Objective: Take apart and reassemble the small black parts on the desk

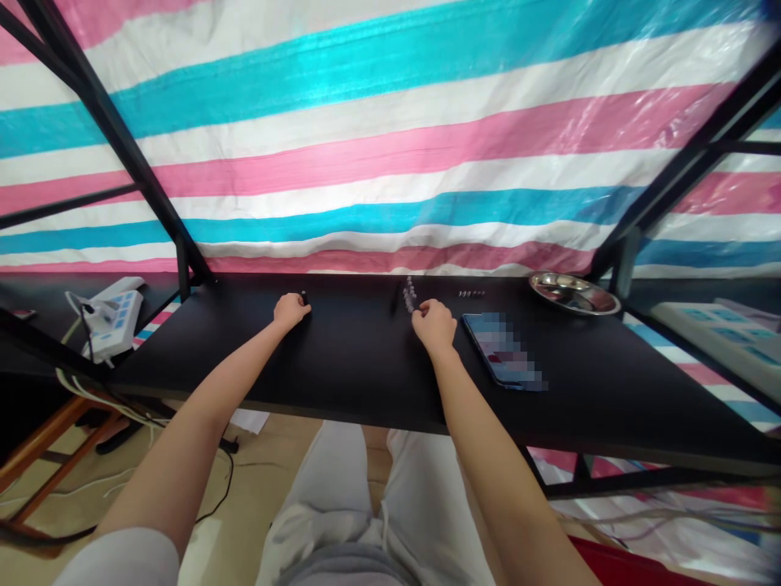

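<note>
Both my arms reach forward over a black table (366, 366). My left hand (290, 309) rests on the table with its fingers curled shut round a small dark object that I cannot make out. My right hand (434, 322) is also closed, its fingertips pinched at a small cluster of clear beads (408, 295) beside a thin dark stick. A short row of tiny dark parts (472, 293) lies just right of that hand.
A phone (503, 351) lies flat to the right of my right hand. A steel dish (573, 293) stands at the back right. White power strips (113, 319) with cables sit at the left; another strip (720, 338) lies right. Black frame posts and a striped tarp enclose the table.
</note>
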### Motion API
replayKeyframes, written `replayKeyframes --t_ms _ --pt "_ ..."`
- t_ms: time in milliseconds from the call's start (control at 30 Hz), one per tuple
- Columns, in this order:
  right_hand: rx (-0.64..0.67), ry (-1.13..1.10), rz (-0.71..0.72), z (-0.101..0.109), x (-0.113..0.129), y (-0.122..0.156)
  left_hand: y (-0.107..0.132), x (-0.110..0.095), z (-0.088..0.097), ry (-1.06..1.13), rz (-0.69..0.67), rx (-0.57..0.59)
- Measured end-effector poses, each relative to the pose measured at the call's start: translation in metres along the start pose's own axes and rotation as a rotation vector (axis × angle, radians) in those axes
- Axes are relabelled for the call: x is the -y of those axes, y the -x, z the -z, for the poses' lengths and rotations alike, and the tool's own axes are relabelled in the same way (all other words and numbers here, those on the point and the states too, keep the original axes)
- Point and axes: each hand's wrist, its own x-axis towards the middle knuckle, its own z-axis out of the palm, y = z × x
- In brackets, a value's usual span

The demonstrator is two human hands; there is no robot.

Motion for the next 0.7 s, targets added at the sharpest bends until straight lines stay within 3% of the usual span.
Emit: replayKeyframes --t_ms 133,300,400,467,633,700 --pt "0.106 0.095 0.009 -0.009 -0.006 0.001 0.006 -0.002 0.002 0.015 0.033 -0.013" --pt "0.1 0.121 0.052 -0.014 -0.01 0.001 0.019 -0.002 0.006 0.021 0.061 0.018" --pt "0.098 0.126 0.055 -0.016 -0.011 -0.001 0.035 -0.001 0.005 0.018 0.003 0.027" --pt "0.089 0.126 0.058 -0.018 -0.013 -0.002 0.048 -0.003 0.003 0.016 -0.158 0.028" --pt "0.056 0.098 0.07 -0.024 -0.015 -0.006 0.083 -0.031 -0.007 0.02 -0.776 0.028" --pt "0.046 0.089 0.069 -0.026 -0.016 -0.007 0.092 -0.05 -0.013 0.07 -0.854 0.017"
